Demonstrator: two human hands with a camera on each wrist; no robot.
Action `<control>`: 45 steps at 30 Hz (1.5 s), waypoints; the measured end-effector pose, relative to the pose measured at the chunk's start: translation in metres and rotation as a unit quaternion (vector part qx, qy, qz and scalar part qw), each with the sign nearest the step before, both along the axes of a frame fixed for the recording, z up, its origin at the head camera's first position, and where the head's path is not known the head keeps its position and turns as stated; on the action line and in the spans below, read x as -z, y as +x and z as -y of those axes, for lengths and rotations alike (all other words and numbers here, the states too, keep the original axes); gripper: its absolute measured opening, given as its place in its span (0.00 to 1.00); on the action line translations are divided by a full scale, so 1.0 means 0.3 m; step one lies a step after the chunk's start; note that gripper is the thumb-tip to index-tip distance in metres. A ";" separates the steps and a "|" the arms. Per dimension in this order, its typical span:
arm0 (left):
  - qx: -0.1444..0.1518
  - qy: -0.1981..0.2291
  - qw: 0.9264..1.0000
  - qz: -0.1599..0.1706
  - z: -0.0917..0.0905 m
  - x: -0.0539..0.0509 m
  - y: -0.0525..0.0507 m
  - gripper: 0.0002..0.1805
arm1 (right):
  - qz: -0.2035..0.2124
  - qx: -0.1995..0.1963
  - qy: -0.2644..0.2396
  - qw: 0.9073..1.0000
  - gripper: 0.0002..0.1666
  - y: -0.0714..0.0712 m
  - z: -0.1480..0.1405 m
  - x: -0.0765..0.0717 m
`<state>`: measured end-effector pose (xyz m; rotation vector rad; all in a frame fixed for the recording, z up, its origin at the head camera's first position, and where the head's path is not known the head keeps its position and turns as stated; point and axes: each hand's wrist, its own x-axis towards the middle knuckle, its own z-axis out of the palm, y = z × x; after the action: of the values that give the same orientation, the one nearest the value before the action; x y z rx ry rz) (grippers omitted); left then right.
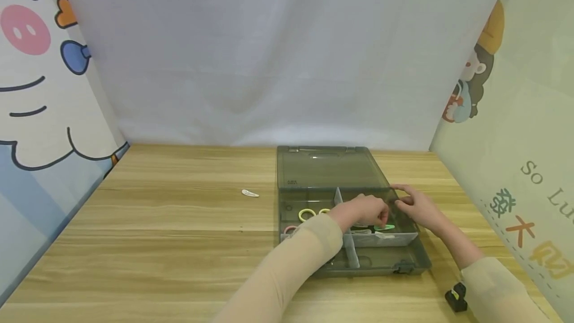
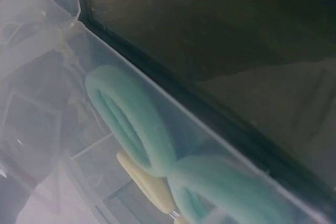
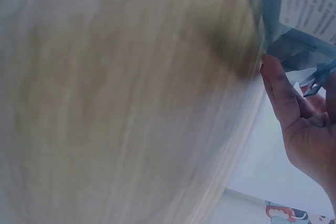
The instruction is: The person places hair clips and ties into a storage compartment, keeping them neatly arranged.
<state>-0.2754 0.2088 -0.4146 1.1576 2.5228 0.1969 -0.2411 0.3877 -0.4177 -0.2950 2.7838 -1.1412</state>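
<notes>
A smoky see-through divided box lies with its lid folded back. My left hand reaches into its right compartment, fingers bent down at a green hair clip. Whether the fingertips pinch the clip is hidden. White and black clips lie beside it. Against the box's far right edge rests my right hand; the right wrist view shows a straight finger along the box wall. Scissors with yellow finger loops and a pink loop occupy the left compartment. Pale green loops show in the left wrist view.
A white hair clip lies on the wooden table, left of the box. Near my right sleeve stands a small black object with a yellow part. A pale curtain closes off the back, with printed panels at both sides.
</notes>
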 end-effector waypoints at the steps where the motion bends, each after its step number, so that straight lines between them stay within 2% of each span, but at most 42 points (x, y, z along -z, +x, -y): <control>1: -0.001 -0.004 1.000 -0.002 0.000 -0.002 0.003 0.05 | 0.000 -0.001 0.000 1.000 0.30 0.001 0.000 0.001; 7: -0.002 -0.006 1.000 -0.023 0.006 -0.011 0.009 0.04 | 0.003 -0.001 0.001 1.000 0.30 0.006 0.006 -0.003; 12: 0.010 0.030 0.999 -0.029 0.011 -0.001 -0.007 0.05 | 0.003 0.001 0.010 1.000 0.30 0.009 0.009 -0.009; 18: 0.026 0.067 0.997 -0.022 0.026 -0.016 -0.015 0.06 | 0.005 -0.005 0.004 1.000 0.31 0.009 0.011 -0.017; 24: 0.028 0.103 0.994 -0.003 0.044 -0.062 -0.012 0.06 | 0.003 -0.011 -0.002 1.000 0.30 0.006 0.005 -0.016; 35: 0.029 0.120 0.992 -0.019 0.096 -0.157 0.005 0.08 | 0.007 -0.003 0.023 1.000 0.31 0.009 0.004 -0.017; 45: 0.034 0.138 0.990 -0.008 0.172 -0.232 0.015 0.09 | -0.016 -0.006 0.047 0.999 0.30 0.015 0.012 -0.024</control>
<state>-0.2708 0.1571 -0.3450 1.3498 2.5225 0.5357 -0.2366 0.3842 -0.4105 -0.3243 2.8481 -1.0091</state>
